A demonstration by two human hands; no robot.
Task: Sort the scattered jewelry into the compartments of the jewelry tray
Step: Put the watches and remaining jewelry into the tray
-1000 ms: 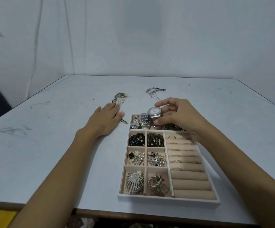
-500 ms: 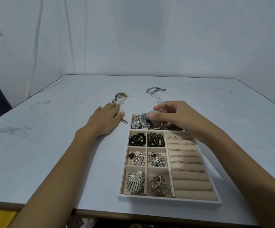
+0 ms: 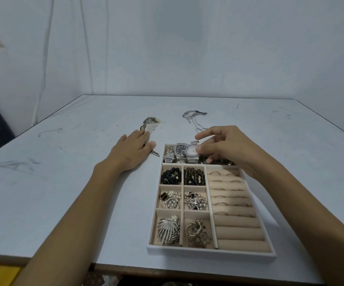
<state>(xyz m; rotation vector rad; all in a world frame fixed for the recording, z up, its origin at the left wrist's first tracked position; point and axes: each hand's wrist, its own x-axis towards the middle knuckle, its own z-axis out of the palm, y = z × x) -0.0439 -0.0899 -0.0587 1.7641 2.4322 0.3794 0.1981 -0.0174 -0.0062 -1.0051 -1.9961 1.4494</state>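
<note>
My right hand point(image 3: 226, 150) loose, thumb touching white-dial watch point(image 3: 191, 151); left hand point(image 3: 132, 151) flat. Watch likely heavy, slick: pinch case sides.

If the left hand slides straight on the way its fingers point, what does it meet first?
Most likely the silver comb-like ornament on the table: it lies just beyond the fingertips of the left hand. I cannot tell whether they already touch it.
</note>
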